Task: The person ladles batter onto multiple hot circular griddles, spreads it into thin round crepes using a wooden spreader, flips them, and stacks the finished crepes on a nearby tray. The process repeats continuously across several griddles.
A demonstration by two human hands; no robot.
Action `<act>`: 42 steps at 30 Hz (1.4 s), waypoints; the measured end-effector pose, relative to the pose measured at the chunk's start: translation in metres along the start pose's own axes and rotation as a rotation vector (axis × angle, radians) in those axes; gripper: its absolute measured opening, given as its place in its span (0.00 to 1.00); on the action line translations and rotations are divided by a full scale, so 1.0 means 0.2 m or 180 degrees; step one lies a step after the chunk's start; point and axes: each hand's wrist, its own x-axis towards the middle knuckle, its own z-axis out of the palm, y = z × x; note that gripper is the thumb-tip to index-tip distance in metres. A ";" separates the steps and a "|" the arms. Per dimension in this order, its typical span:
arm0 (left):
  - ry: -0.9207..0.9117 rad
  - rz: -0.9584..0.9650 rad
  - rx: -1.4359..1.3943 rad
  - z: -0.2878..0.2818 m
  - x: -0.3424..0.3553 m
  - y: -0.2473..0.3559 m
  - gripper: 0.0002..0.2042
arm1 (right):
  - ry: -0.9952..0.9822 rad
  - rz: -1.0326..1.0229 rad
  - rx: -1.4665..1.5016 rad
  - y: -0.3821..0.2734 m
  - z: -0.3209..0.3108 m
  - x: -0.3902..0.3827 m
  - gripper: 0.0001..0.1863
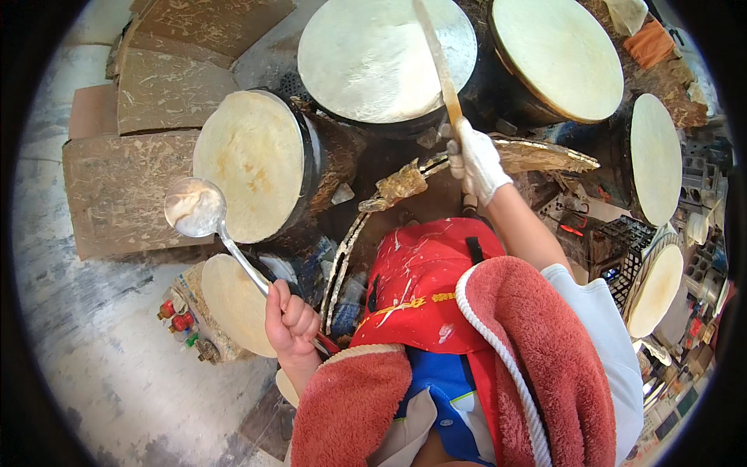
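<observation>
My left hand [292, 321], bare, is closed round the handle of a metal ladle [194, 208]. Whitish residue coats the ladle's round bowl, which is held out to the left, near a barrel with a round cream top [250, 167]. In a white glove, my right hand [478, 162] grips the lower end of a long flat wooden stick [437, 58]. The stick reaches away over the far middle barrel's glossy white top [381, 58]; whether its tip touches anything cannot be seen, as it leaves the picture.
More pale-topped barrels stand at the far right [559, 58], right [656, 159] and near left [233, 300]. A splattered curved rim [342, 257] surrounds my front. Cardboard [128, 194] lies left; a black crate [622, 241] stands right. I wear a red apron [424, 272].
</observation>
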 end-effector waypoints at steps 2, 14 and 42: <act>0.0076 0.0000 0.0136 0.04 0.02 -0.03 0.17 | -0.0162 -0.0173 -0.0012 0.06 0.01 -0.02 0.20; 0.0138 -0.0165 -0.0056 0.25 0.17 -0.21 0.17 | -0.0324 0.0036 -0.0754 -0.18 -0.45 0.01 0.25; 0.0331 -0.0074 0.0108 0.64 0.34 -0.50 0.17 | 0.0114 -0.1294 -0.2443 -0.62 -0.45 0.58 0.30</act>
